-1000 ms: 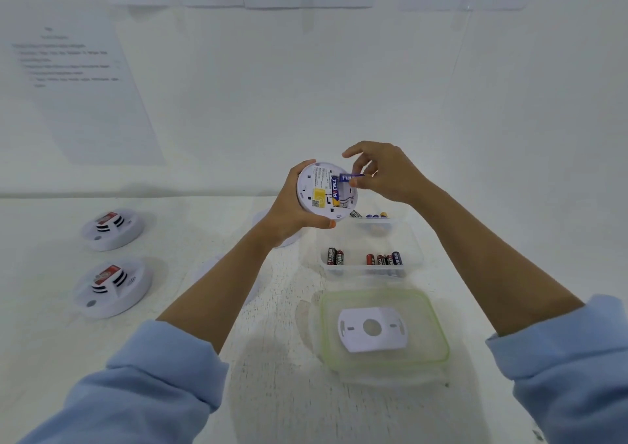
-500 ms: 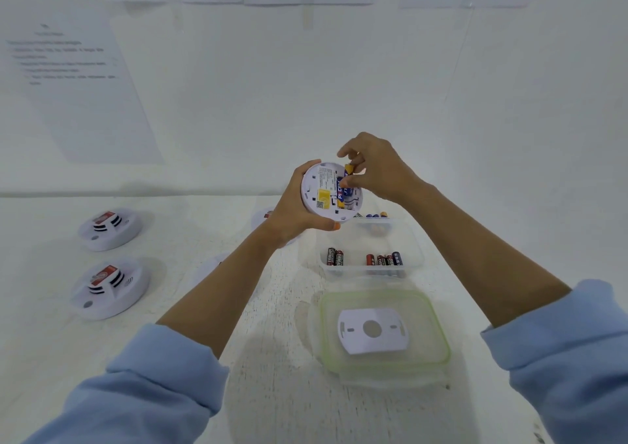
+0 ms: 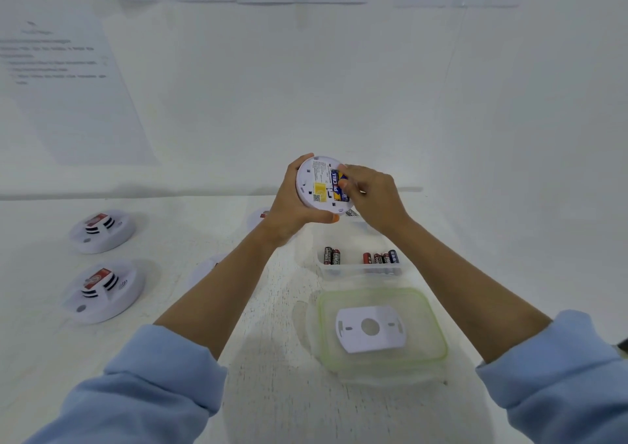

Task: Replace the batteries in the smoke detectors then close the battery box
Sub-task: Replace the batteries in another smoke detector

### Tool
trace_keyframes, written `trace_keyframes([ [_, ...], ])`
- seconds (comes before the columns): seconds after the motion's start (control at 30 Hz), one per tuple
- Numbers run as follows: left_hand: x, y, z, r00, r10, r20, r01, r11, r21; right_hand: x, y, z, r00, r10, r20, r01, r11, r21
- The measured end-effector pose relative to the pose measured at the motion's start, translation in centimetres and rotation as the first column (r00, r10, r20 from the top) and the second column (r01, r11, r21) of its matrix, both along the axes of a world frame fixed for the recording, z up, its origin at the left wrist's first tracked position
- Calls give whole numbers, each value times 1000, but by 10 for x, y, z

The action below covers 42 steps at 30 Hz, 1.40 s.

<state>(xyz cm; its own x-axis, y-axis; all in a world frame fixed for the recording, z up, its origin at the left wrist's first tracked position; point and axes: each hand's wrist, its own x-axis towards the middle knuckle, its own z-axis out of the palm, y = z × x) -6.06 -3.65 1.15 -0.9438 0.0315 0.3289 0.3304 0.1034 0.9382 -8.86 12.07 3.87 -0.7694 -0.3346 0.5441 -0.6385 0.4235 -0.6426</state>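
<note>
Your left hand (image 3: pixel 292 205) grips the smoke detector (image 3: pixel 314 185) by the rim, fingers curled round it, back side turned to you. The battery bay is on the 3 o'clock side of that back. One PKCELL battery (image 3: pixel 335 185) lies in it, long axis approx. 12-to-6.

Your right hand (image 3: pixel 373 202) comes in from 4 o'clock. Its thumb and fingertips are bent down on a second battery (image 3: pixel 343 184), touching the first at its 3 o'clock. Only a small piece shows, so I judge it is pinched and not yet seated flat. The push should go straight into the bay.

Count:
- Detectors: 1 in hand, plus far detector (image 3: pixel 102 231) and near detector (image 3: pixel 102 290), both at 9 o'clock.
- Two white round shapes (image 3: pixel 207 267) sit behind your left forearm; cannot tell what they are.
- Battery box (image 3: pixel 360 271) is open, at 6 o'clock of the hands. Near row: a pair (image 3: pixel 331 256) and four batteries (image 3: pixel 380 258). More at the far end, partly hidden.
- Lid (image 3: pixel 373 292): 1, at 6 o'clock of the box, w/ 1 mounting plate (image 3: pixel 353 333) on it.
</note>
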Motion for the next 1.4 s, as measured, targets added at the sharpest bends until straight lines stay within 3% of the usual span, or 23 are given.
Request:
trace_keyframes([
  [0.2, 5, 1, -3, 999, -11, 34, 12, 1000, -28, 5, 7, -4, 998, 48, 27, -50, 995, 81],
  [0.33, 15, -3, 2, 999, -27, 20, 28, 998, -55, 12, 14, 0, 981, 77, 177, -87, 995, 49],
  [0.47, 33, -5, 0, 998, -54, 9, 55, 995, -81, 27, 24, 1, 896, 170, 410, -148, 985, -84],
  [0.6, 54, -10, -9, 999, -46, 10, 46, 996, -79, 49, 43, 3, 897, 127, 423, -131, 991, -21],
  [0.7, 69, -11, -13, 1000, 2, 22, 0, 997, -72, 73, 59, 1, 861, 149, 486, -271, 944, 191],
  [0.8, 82, -7, -10, 1000, 23, 12, -22, 998, -63, 89, 63, -15, 867, 81, 491, -366, 773, 518],
  [0.87, 91, -2, -10, 1000, 27, 13, -26, 998, -57, 95, 63, -25, 872, 30, 489, -378, 676, 632],
  [0.97, 106, 2, -12, 999, 42, 15, -41, 997, -66, 101, 64, -31, 878, 20, 478, -397, 588, 705],
  [1.17, 125, 7, -18, 995, 81, 53, -76, 993, -90, 107, 57, -28, 917, 42, 396, -354, 539, 764],
  [1.27, 127, 6, -18, 995, 95, 42, -91, 992, -83, 109, 63, -18, 941, 58, 332, -299, 598, 743],
  [1.4, 123, -1, -13, 995, 99, 29, -97, 993, -65, 96, 79, 20, 964, 48, 262, -180, 842, 508],
])
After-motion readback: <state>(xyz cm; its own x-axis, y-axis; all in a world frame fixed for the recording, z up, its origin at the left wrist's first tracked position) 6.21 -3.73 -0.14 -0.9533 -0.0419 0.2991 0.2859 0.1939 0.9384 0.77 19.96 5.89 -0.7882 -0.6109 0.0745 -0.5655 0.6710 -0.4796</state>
